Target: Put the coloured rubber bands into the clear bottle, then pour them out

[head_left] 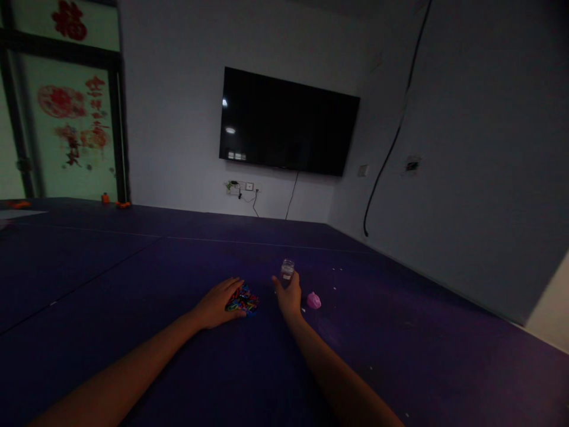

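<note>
My left hand [219,303] is cupped against a pile of small, thin, many-coloured pieces [248,300], perhaps paper clips, on the dark purple surface. Its fingers curve along the far side and its thumb along the near side, with the pile between them. My right hand [290,298] is closed around a small clear jar [287,267]. The jar stands upright, its glassy rim uncovered at the top; the hand hides its lower part. Just to the right of that hand lies a small pink rounded piece [313,300], possibly a lid.
The wide purple surface [155,367] has seams and scattered white specks. Orange objects [123,205] sit at its far left edge beside a glass door [73,136]. A television [288,121] hangs on the far wall, and a black cable [391,148] runs down the right wall.
</note>
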Motion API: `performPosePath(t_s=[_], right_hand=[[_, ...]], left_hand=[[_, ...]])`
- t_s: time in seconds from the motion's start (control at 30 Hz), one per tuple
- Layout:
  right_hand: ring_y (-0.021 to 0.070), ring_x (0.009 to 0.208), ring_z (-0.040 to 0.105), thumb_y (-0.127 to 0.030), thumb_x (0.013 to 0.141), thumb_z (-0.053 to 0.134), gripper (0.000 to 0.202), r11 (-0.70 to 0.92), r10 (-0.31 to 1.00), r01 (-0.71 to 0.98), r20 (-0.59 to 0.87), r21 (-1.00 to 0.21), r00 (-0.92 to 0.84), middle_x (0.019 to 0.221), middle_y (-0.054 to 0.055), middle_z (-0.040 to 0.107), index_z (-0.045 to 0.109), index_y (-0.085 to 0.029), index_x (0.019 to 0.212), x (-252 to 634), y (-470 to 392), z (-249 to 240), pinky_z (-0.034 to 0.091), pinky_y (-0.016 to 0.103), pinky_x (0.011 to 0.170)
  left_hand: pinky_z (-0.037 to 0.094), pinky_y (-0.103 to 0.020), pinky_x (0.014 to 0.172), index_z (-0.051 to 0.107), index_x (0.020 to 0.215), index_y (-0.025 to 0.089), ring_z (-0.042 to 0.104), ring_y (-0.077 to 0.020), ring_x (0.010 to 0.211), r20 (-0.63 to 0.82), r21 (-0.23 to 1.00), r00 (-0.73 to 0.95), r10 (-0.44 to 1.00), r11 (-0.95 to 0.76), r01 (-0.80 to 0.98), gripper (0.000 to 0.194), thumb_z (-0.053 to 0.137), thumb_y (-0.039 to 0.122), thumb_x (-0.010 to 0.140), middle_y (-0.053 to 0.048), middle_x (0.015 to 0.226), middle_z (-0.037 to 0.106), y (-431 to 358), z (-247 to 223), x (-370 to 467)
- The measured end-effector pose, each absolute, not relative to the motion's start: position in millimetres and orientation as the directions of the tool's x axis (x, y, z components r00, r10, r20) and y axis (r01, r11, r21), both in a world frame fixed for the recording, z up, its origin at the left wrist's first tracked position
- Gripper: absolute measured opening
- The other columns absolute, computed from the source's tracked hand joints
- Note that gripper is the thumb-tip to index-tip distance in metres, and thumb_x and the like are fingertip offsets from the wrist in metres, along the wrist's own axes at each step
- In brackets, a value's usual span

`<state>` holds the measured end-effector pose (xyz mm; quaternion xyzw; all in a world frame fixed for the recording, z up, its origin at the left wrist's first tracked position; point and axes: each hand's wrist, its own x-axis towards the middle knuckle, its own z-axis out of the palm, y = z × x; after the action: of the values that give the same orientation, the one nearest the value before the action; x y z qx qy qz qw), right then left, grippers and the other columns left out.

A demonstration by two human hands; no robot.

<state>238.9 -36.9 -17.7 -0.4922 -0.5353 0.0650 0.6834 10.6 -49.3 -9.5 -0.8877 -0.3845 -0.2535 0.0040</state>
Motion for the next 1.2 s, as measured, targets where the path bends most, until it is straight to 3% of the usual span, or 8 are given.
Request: performPosePath(t_s=[0.23, 0.53, 0.63, 0.77, 0.87, 1.0, 1.1, 1.2], right_hand=[[0.0234, 0.089, 0.062, -0.036, 0.069, 0.065, 0.051, 0.518, 0.639, 0.398, 0.652, -0.757, 0.407, 0.100, 0.009, 0.064, 0.047, -0.018, 0.115, 239.0, -30.2, -25.1, 0.048, 0.037, 0.079], [0.0254, 0.098, 0.060, -0.037, 0.068, 0.067, 0.067, 0.505, 0.625, 0.430, 0.661, -0.748, 0.415, 0.110, 0.012, 0.061, 0.043, -0.016, 0.126, 238.6, -31.3, -26.0, 0.047, 0.041, 0.086], [0.0258, 0.106, 0.056, -0.040, 0.071, 0.065, 0.071, 0.534, 0.573, 0.474, 0.712, -0.700, 0.406, 0.120, 0.015, 0.055, 0.038, -0.015, 0.131, 238.2, -33.5, -22.9, 0.044, 0.043, 0.091], [0.0278, 0.124, 0.041, -0.041, 0.076, 0.061, 0.069, 0.538, 0.414, 0.616, 0.817, -0.576, 0.402, 0.134, 0.018, 0.041, 0.035, -0.015, 0.134, 235.3, -53.4, -8.3, 0.034, 0.048, 0.101], [0.0264, 0.127, 0.038, -0.033, 0.083, 0.054, 0.049, 0.583, 0.381, 0.685, 0.892, -0.437, 0.244, 0.136, 0.015, 0.041, 0.043, -0.019, 0.128, 233.1, -77.8, 0.4, 0.035, 0.049, 0.101], [0.0217, 0.102, 0.058, -0.018, 0.085, 0.045, 0.025, 0.661, 0.523, 0.676, 0.846, -0.326, -0.104, 0.104, 0.008, 0.063, 0.062, -0.022, 0.103, 229.4, -106.2, -2.1, 0.046, 0.043, 0.090], [0.0194, 0.087, 0.062, -0.009, 0.080, 0.045, 0.028, 0.659, 0.622, 0.678, 0.743, -0.327, -0.247, 0.089, 0.005, 0.067, 0.067, -0.022, 0.090, 221.5, -117.7, -6.3, 0.050, 0.037, 0.082], [0.0187, 0.089, 0.062, -0.003, 0.074, 0.043, 0.037, 0.636, 0.678, 0.690, 0.677, -0.346, -0.285, 0.094, 0.005, 0.068, 0.069, -0.021, 0.091, 212.7, -123.4, -5.9, 0.050, 0.034, 0.082]], left_hand=[[0.035, -0.044, 0.102, 0.037, 0.137, 0.016, 0.040, -0.0304, 0.128, 0.447, 0.209, 0.558, 0.699, -0.688, 0.695, 0.079, 0.054, 0.062, 0.075, -0.018, 0.139, 0.043, -51.5, -7.0, 11.7], [0.033, -0.046, 0.102, 0.028, 0.141, 0.015, 0.039, -0.0311, 0.128, 0.458, 0.184, 0.571, 0.681, -0.701, 0.689, 0.081, 0.049, 0.063, 0.079, -0.018, 0.140, 0.042, -56.8, -1.6, 11.6], [0.031, -0.049, 0.103, 0.025, 0.142, 0.017, 0.038, -0.0315, 0.128, 0.499, 0.191, 0.562, 0.660, -0.716, 0.672, 0.081, 0.047, 0.063, 0.080, -0.017, 0.140, 0.041, -57.5, -0.8, 10.5], [0.031, -0.047, 0.104, 0.025, 0.141, 0.018, 0.038, -0.0277, 0.128, 0.631, 0.264, 0.449, 0.633, -0.719, 0.643, 0.065, 0.034, 0.057, 0.089, -0.015, 0.140, 0.042, -63.4, 2.9, 8.6], [0.034, -0.044, 0.102, 0.036, 0.134, 0.019, 0.044, -0.0247, 0.123, 0.719, 0.341, 0.272, 0.639, -0.666, 0.663, 0.051, 0.028, 0.048, 0.093, -0.013, 0.134, 0.048, -75.8, 5.3, 2.6], [0.045, -0.039, 0.089, 0.058, 0.100, 0.020, 0.057, -0.0216, 0.098, 0.716, 0.328, 0.270, 0.644, -0.651, 0.685, 0.031, 0.037, 0.042, 0.092, -0.007, 0.102, 0.063, -103.1, 6.8, -14.8], [0.047, -0.037, 0.077, 0.059, 0.078, 0.020, 0.058, -0.0200, 0.082, 0.687, 0.287, 0.299, 0.662, -0.625, 0.726, 0.028, 0.041, 0.036, 0.090, -0.005, 0.084, 0.063, -123.4, 8.2, -26.7], [0.047, -0.037, 0.075, 0.060, 0.074, 0.020, 0.058, -0.0200, 0.079, 0.645, 0.255, 0.335, 0.686, -0.607, 0.752, 0.027, 0.042, 0.032, 0.089, -0.005, 0.081, 0.063, -134.6, 9.2, -31.2]])
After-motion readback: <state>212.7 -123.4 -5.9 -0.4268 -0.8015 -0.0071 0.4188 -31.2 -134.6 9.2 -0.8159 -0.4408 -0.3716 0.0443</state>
